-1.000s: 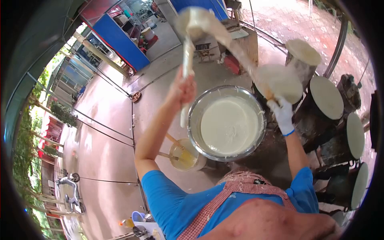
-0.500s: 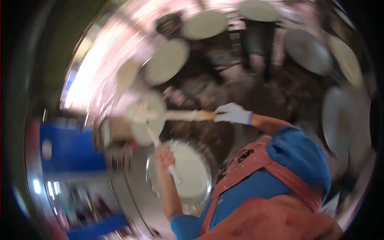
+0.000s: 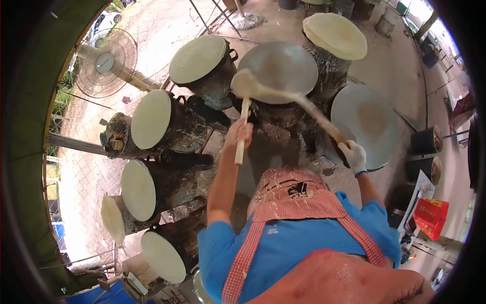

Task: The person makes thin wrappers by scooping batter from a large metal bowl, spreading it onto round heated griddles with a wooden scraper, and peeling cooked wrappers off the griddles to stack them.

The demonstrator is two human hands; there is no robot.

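My left hand (image 3: 239, 134) is closed around a pale wooden handle (image 3: 240, 152); its upper end meets the ladle's head, so its working end is hidden. My right hand (image 3: 355, 157), in a white glove, grips the long wooden handle of a ladle (image 3: 311, 109). The ladle's round head (image 3: 245, 83) is coated in pale batter and overlaps the near left edge of a bare grey griddle (image 3: 283, 61). Another bare griddle (image 3: 372, 144) lies just beyond my right hand. To the left, a round griddle (image 3: 198, 58) is covered with a pale sheet of batter.
More batter-covered griddles (image 3: 152, 119) on dark drum stoves curve down the left side. A stack of flat pale rounds (image 3: 335, 35) rests on a stand at the back. A fan (image 3: 105, 63) stands far left, a red bag (image 3: 430, 218) at right.
My view has swung round and sharpened. Both hands, still holding the tools, have gone from a pale-covered griddle to a bare grey one. The batter tub is now mostly out of sight.
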